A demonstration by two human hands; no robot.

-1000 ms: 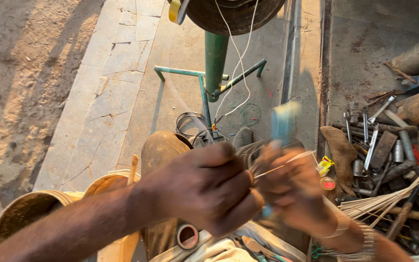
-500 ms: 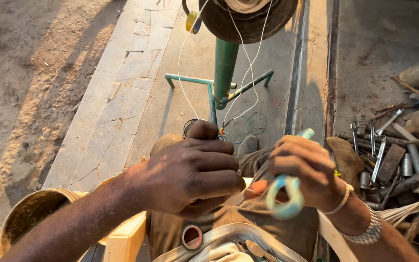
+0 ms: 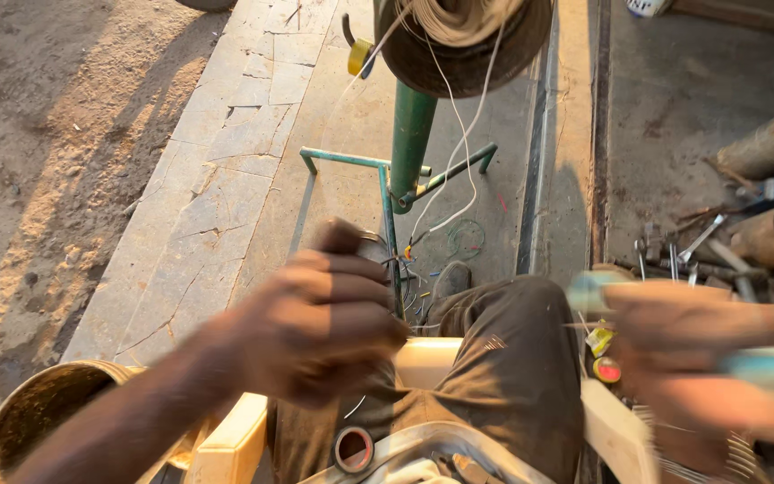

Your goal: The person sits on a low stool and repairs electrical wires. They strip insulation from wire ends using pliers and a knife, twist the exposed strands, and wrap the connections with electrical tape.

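Note:
My left hand [image 3: 315,332] is a closed fist over my lap, and what it grips is mostly hidden; a thin wire [image 3: 352,408] shows just below it. My right hand [image 3: 692,358] is motion-blurred at the right and holds a light blue-handled tool [image 3: 772,363]. A large spool of pale wire [image 3: 463,31] sits on top of a green stand [image 3: 411,143] straight ahead. Thin white strands [image 3: 466,157] hang down from the spool towards my hands. My knee in dark trousers [image 3: 512,367] lies between the two hands.
A rusty round bucket [image 3: 29,417] stands at the bottom left by a pale wooden seat [image 3: 427,358]. A tape roll [image 3: 354,448] lies near my lap, and a yellow one [image 3: 360,56] hangs by the spool. Metal tools and pipes [image 3: 718,251] are heaped at the right.
My right hand has swung out to the right with the blue-handled tool, away from my left hand. The left fist stays over my lap. My view has tilted a little.

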